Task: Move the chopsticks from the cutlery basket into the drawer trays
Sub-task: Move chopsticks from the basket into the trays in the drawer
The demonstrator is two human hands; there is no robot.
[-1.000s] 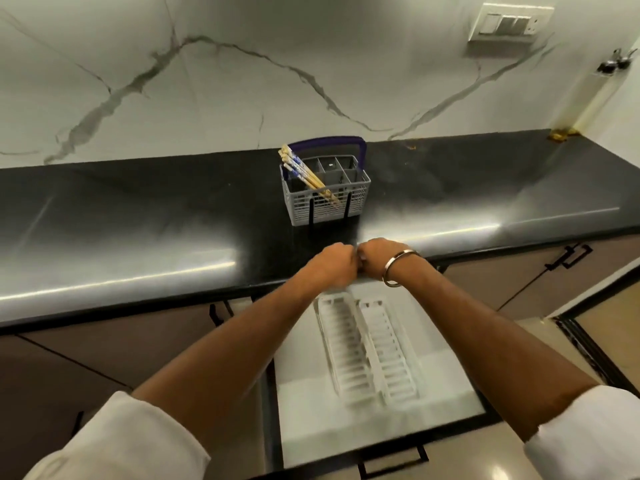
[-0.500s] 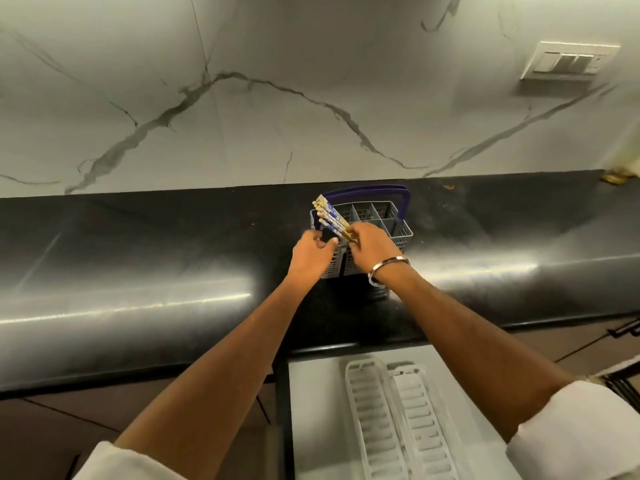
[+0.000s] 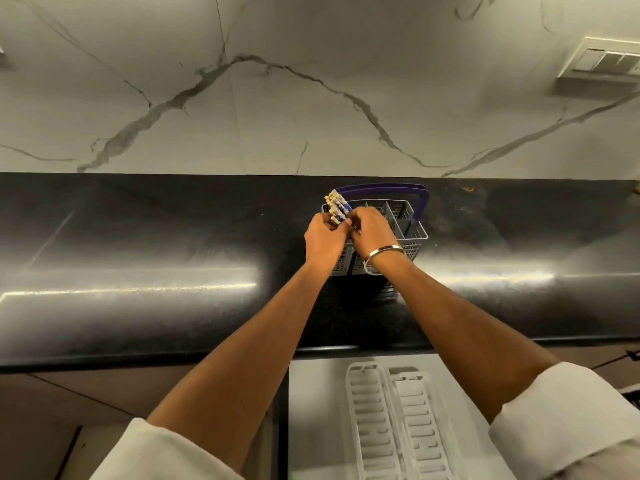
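Both hands at the chopsticks in the basket.
Left hand and right hand pinch the bundle; better to lift it straight up, all together.

A glossy black bench runs along the marble wall. A grey cutlery basket stands on it, towards the back.
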